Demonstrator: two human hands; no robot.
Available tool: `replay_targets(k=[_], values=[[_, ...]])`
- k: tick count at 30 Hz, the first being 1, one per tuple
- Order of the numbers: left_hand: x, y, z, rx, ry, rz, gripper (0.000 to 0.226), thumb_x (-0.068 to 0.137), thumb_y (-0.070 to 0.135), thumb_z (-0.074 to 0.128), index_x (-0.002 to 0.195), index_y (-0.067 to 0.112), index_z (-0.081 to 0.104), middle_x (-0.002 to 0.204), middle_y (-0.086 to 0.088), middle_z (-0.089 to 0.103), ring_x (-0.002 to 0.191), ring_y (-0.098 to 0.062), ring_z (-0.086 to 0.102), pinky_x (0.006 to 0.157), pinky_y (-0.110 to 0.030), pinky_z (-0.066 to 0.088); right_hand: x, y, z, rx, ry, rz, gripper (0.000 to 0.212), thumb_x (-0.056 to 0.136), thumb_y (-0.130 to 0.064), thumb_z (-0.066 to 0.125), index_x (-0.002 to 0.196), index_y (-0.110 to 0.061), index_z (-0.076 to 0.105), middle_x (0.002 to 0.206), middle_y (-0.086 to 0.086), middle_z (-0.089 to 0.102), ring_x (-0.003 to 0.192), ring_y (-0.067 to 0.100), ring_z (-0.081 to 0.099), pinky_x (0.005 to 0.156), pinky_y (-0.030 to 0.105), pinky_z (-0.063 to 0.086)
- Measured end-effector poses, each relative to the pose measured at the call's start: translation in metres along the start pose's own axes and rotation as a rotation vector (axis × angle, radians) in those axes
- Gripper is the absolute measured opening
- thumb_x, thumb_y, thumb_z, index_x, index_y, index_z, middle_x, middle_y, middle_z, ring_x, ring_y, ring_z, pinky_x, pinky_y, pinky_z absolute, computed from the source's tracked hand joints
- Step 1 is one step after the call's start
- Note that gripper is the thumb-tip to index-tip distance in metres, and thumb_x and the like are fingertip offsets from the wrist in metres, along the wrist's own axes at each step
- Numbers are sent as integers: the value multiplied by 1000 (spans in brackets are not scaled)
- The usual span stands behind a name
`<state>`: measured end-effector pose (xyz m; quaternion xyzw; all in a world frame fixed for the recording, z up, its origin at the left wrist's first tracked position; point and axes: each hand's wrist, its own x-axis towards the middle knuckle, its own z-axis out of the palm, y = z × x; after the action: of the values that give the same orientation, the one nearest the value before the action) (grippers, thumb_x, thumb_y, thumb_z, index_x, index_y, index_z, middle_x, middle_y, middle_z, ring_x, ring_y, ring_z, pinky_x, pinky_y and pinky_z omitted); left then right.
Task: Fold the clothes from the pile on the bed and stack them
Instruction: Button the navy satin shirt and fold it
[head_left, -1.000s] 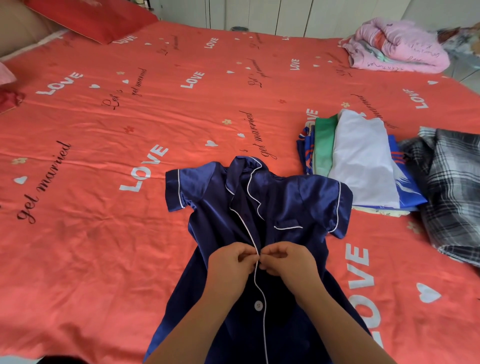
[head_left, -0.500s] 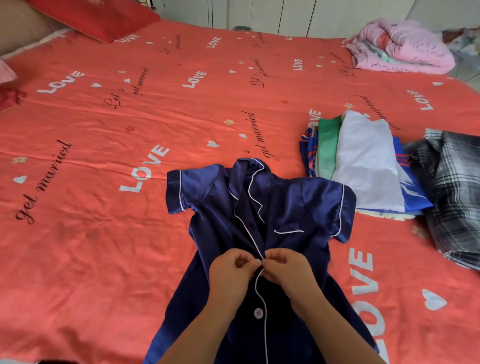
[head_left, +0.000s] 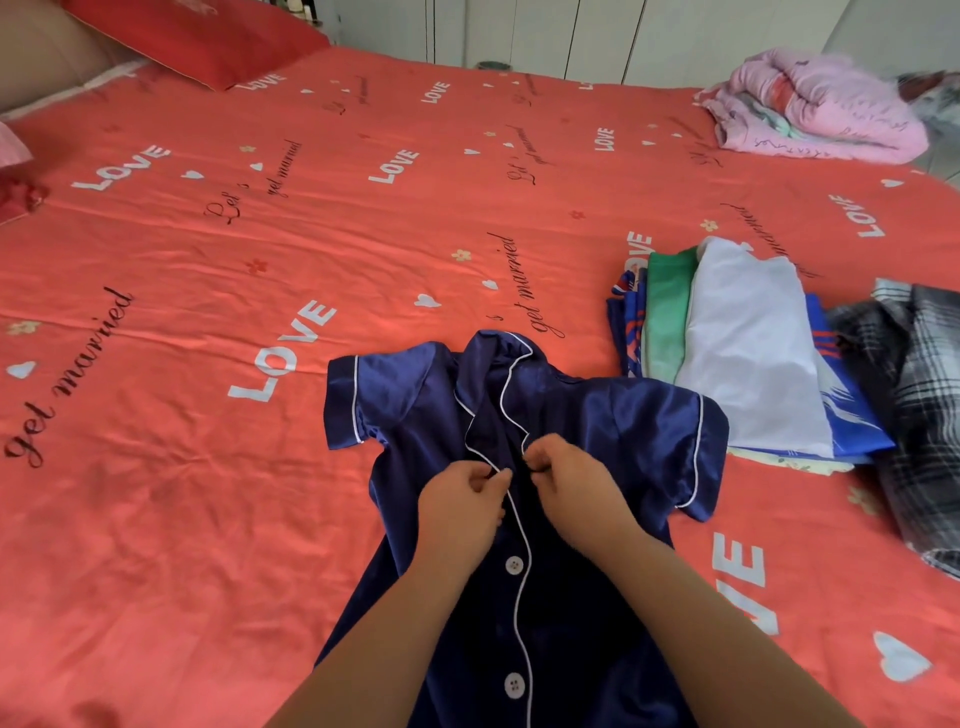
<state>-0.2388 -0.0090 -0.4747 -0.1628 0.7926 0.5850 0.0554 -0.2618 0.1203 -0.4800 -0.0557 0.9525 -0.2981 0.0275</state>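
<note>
the left hand (head_left: 460, 512) and the right hand (head_left: 574, 493) each pinch the front edge of the navy shirt (head_left: 649, 431). the red sheet (head_left: 182, 493) around them reads "love" and "get married".

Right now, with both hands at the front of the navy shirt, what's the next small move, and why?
Probably finish fastening the front where the hands meet. The left hand and right hand each pinch the front edges of the navy shirt just below the collar, and two buttons lower down look fastened.
</note>
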Motion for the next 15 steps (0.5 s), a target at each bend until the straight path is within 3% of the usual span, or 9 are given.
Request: replay_targets(k=[2, 4, 7, 12, 15], values=[[8, 3, 4, 50, -40, 0, 17, 80, 32, 68, 71, 19, 63, 68, -1, 67, 64, -18, 65, 71, -35, 57, 1, 13, 1, -107, -46, 37, 16, 87, -13, 55, 102, -15, 57, 102, 2, 63, 93, 20, 58, 78, 30, 43], [13, 3, 9, 97, -47, 3, 20, 79, 28, 70, 64, 22, 57, 72, -4, 68, 70, -24, 65, 74, -39, 55, -3, 24, 1, -92, -14, 80, 21, 83, -13, 62, 104, -16, 58, 101, 1, 62, 95, 19, 56, 79, 27, 42], [16, 1, 16, 78, 8, -9, 20, 80, 14, 67, 65, 21, 56, 69, -2, 65, 70, -23, 64, 75, -42, 55, -8, 35, 2, -55, 3, 117, 33, 80, -13, 68, 112, -14, 59, 104, 2, 60, 99, 18, 54, 84, 21, 39], [11, -6, 10, 9, 69, -16, 22, 80, 11, 64, 67, 26, 56, 68, 6, 62, 68, -17, 61, 74, -39, 54, -10, 44, -4, -105, -88, 104, 49, 79, -15, 70, 125, -17, 52, 116, 2, 54, 107, 16, 54, 91, 20, 39], [6, -11, 5, 22, 75, 19, 20, 80, 11, 65, 69, 26, 56, 69, 6, 62, 70, -15, 60, 74, -37, 54, -7, 42, -6, -182, -114, 172, 58, 81, -33, 68, 131, -19, 44, 121, 1, 53, 110, 16, 54, 91, 28, 43]])
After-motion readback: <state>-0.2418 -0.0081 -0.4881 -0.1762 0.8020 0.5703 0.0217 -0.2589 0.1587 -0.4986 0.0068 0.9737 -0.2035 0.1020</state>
